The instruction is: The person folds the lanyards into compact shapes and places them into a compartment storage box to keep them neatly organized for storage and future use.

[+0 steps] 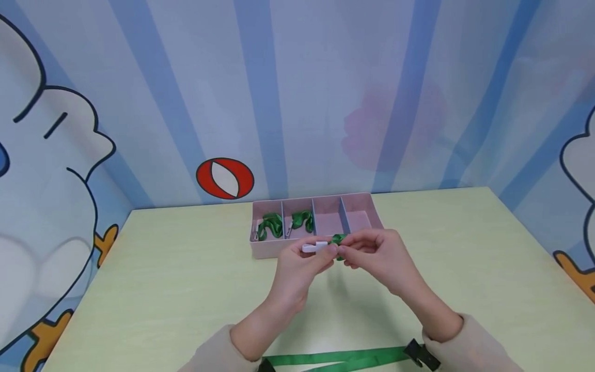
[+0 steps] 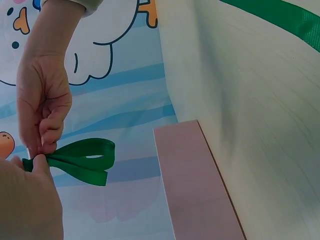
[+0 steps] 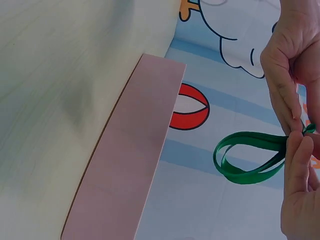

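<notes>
Green ribbon lanyard, folded into loops, held up above pale wooden table, near pink four-compartment tray. Left hand pinches ribbon between thumb and fingers, white clip lying across its fingers. Right hand pinches same ribbon just beside. Similar bundles in tray's two left compartments, one each.

Soft, even light brightened the bench; diffuse shadows fell at six o'clock from the fingers. At two o'clock, the backdrop's pink patch looked hazy. Wrist views were dimmer.
</notes>
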The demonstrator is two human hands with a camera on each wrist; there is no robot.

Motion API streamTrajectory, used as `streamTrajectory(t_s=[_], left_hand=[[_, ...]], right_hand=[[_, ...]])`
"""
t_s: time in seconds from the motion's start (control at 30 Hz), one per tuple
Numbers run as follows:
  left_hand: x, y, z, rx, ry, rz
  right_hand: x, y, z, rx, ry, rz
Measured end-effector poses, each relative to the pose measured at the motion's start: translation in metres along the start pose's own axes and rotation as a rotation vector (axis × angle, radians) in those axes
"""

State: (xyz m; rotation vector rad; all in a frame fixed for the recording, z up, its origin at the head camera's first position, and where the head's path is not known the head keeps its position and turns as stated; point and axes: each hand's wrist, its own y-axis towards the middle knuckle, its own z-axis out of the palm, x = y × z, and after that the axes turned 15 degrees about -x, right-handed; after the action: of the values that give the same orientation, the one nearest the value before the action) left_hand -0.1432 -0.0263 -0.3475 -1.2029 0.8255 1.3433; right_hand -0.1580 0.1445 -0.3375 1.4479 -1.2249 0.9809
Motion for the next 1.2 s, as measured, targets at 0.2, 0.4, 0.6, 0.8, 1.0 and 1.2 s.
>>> streamTrajectory(t_s=[0.2,0.4,0.6,0.8,1.0,1.2], left_hand=[[-0.006,0.004,-0.006,-0.022,0.003,-0.056],[-0.014,0.006,-0.013,0.004,-0.099,-0.112],[-0.019,0.002,-0.011,0.063,-0.227,-0.216],[-0.019,-0.001,-0.011,0.071,-0.272,-0.262],[-0.015,0.002,-0.014,0.048,-0.285,-0.274],[-0.013,0.004,-0.015,0.023,-0.285,-0.276]], right_hand=[[-0.004,-0.004,-0.016,0.029,-0.089,-0.217],[-0.019,0.002,-0.028,0.062,-0.184,-0.454],[-0.028,0.003,-0.019,0.113,-0.156,-0.44],[-0.028,0.002,-0.015,0.041,0.009,-0.401],[-0.024,0.002,-0.022,0.083,0.336,-0.274],[-0.02,0.002,-0.022,-0.002,0.235,-0.22]])
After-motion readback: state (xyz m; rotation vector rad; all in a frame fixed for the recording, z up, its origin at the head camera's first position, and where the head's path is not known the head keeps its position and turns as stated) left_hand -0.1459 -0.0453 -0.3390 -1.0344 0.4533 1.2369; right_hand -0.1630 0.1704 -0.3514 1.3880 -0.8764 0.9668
